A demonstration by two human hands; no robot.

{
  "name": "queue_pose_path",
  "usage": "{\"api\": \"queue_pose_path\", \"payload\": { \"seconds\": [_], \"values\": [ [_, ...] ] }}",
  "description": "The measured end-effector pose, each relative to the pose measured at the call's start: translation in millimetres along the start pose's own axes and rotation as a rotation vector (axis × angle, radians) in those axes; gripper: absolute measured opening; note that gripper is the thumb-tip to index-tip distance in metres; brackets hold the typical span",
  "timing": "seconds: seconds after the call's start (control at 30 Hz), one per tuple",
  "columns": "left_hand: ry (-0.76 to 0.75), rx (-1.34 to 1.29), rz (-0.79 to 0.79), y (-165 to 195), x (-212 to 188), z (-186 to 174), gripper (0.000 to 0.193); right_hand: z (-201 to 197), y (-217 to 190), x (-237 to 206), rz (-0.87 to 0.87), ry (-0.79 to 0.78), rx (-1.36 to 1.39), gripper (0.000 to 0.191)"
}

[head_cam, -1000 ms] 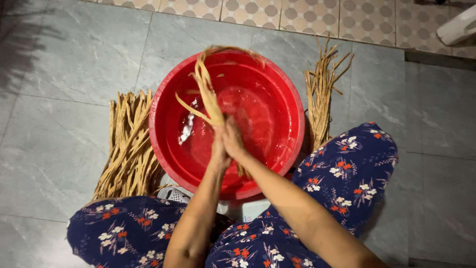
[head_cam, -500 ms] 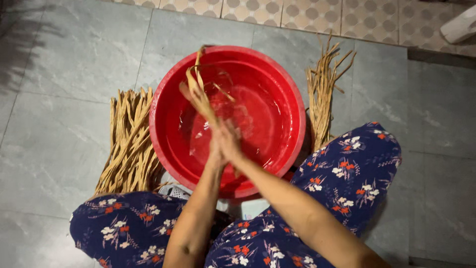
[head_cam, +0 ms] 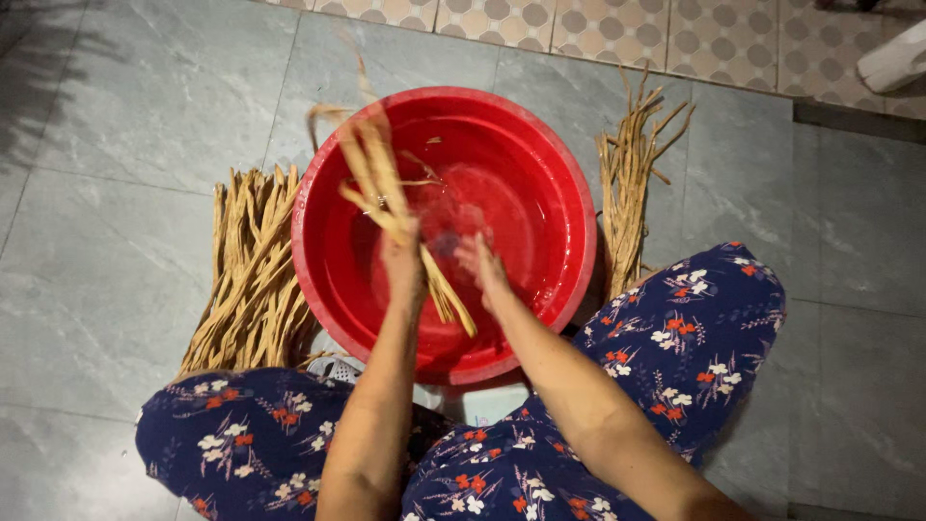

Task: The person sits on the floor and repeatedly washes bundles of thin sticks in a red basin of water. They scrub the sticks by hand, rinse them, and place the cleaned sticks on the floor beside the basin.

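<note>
At the bottom of the frame the person's knees, in dark blue trousers with a flower print [head_cam: 675,338], spread to either side of the forearms, which reach up toward the middle of the picture. The left hand [head_cam: 400,259] has its fingers clenched round a bunch of tan straw-like strips [head_cam: 381,188]; the short ends stick out below the fist toward the near rim, and the long ends rise blurred toward the upper left of the red basin [head_cam: 328,260]. The right hand [head_cam: 482,265] sits just beside it, over the water; it is blurred, looks loosened and grasps nothing that can be made out.

The step in hand reads as rinsing or soaking this bunch in the shallow water of the basin. Judged from that, the next move calls for a firm hold so the wet strips do not slip or splay.

Left of the basin a large pile of the same strips [head_cam: 251,270] lies on the grey tiled floor [head_cam: 116,145], touching the rim. A smaller pile [head_cam: 632,183] lies to the right. Patterned tiles [head_cam: 598,29] run along the top.
</note>
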State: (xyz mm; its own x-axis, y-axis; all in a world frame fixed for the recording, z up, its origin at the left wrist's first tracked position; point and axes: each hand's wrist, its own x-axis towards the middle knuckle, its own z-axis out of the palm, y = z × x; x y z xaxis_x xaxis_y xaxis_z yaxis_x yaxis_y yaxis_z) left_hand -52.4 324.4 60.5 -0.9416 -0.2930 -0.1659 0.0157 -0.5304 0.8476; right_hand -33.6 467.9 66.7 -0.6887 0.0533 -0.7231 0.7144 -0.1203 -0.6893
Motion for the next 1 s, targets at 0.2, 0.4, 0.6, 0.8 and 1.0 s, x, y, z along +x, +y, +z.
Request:
{"api": "queue_pose_path", "payload": {
  "seconds": [0.2,0.4,0.6,0.8,1.0],
  "values": [
    [-0.093,0.103,0.029,8,-21,13,0.030,24,21,3,0.100,-0.295,0.719,0.069],
    [-0.057,-0.065,-0.234,4,-35,24,0.031,-6,15,12,-0.003,-0.287,0.625,0.067],
    [0.094,0.189,0.136,13,-11,-6,0.054,16,23,6,0.086,-0.218,0.506,0.075],
    [-0.166,0.148,0.139,-52,-58,27,0.063,10,15,12,-0.044,-0.063,0.428,0.070],
    [-0.210,0.856,-0.091,-48,-62,6,0.047,-14,-18,10,-0.265,-0.598,0.136,0.045]
  ]
}}
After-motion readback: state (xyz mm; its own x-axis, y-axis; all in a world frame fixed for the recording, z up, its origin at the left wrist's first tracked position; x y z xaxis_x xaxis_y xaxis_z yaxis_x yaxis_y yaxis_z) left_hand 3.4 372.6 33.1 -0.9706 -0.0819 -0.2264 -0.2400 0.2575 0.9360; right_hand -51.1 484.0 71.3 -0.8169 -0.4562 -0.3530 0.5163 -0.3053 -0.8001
